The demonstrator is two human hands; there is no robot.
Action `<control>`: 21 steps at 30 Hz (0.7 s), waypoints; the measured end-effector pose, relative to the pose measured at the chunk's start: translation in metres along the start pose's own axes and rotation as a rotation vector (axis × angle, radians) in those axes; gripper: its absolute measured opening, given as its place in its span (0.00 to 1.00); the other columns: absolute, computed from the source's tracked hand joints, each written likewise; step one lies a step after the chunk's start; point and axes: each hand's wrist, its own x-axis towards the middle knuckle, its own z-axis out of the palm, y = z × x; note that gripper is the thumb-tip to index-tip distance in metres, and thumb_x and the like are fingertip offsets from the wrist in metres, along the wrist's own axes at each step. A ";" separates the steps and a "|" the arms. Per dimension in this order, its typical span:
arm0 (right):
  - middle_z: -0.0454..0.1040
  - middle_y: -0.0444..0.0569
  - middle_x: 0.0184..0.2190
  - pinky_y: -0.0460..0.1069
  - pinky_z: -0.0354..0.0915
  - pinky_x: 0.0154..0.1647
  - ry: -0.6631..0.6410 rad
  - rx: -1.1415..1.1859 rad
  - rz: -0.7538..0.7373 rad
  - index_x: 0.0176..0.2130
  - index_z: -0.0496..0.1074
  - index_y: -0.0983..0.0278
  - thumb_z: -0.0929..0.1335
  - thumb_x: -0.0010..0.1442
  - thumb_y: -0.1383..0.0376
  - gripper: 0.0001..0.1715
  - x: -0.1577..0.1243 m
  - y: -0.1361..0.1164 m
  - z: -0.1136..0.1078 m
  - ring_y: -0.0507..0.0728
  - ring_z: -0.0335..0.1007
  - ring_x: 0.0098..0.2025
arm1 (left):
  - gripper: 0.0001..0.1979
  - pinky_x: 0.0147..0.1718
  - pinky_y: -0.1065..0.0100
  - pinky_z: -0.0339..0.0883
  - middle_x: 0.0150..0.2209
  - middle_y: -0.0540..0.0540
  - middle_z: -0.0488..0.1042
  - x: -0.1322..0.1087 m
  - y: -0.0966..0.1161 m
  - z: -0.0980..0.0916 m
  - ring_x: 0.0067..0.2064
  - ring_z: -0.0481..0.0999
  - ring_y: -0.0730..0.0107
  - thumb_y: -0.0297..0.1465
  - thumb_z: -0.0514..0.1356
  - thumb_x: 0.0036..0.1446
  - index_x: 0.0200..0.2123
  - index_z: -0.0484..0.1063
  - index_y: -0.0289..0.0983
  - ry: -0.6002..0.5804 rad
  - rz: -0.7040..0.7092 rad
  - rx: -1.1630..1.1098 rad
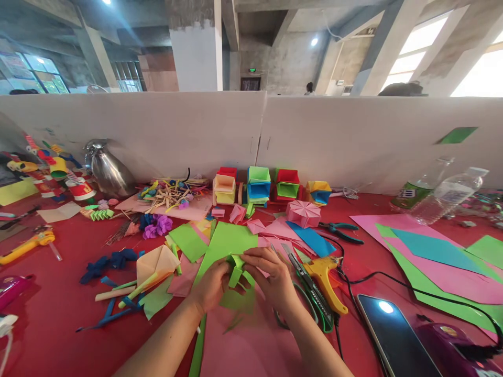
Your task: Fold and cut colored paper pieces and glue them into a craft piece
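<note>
Between my two hands is a small folded green paper piece (236, 272), held above pink and green sheets. My left hand (214, 285) is closed on its left side, with the thumb and fingers pinching it. From the right, the fingertips of my right hand (271, 275) press on its upper edge. Beneath lies a long green paper sheet (226, 241) and a pink sheet (251, 340). Close to my right hand are a box cutter (308, 283), green-handled scissors (314, 309) and a yellow glue gun (326, 280).
Folded paper boxes (259, 183) stand along the white partition (188, 131). A phone (393, 335), black cable, pliers (341, 230) and plastic bottles (448, 193) are on the right. Leftward are rolled paper strips (113, 293), a metal jug (110, 170) and another yellow glue gun (29, 246).
</note>
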 end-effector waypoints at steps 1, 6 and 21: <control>0.75 0.49 0.35 0.51 0.69 0.37 -0.001 0.014 0.000 0.40 0.77 0.55 0.66 0.59 0.67 0.12 0.000 0.000 0.000 0.56 0.70 0.38 | 0.10 0.24 0.69 0.68 0.26 0.45 0.76 0.000 0.000 -0.001 0.28 0.77 0.65 0.35 0.57 0.50 0.30 0.69 0.34 -0.009 -0.010 -0.011; 0.74 0.49 0.35 0.48 0.70 0.34 -0.008 0.073 0.011 0.40 0.77 0.55 0.67 0.58 0.69 0.13 -0.003 0.003 0.001 0.55 0.71 0.36 | 0.11 0.21 0.70 0.67 0.22 0.48 0.74 -0.001 0.001 -0.002 0.23 0.75 0.68 0.37 0.57 0.51 0.29 0.70 0.34 -0.052 -0.062 -0.043; 0.75 0.48 0.34 0.45 0.69 0.32 -0.012 0.174 0.068 0.34 0.77 0.60 0.67 0.56 0.73 0.11 -0.001 0.001 0.000 0.54 0.73 0.36 | 0.18 0.23 0.67 0.69 0.29 0.45 0.76 -0.001 -0.003 -0.004 0.25 0.77 0.65 0.41 0.53 0.55 0.41 0.69 0.35 -0.077 -0.094 0.021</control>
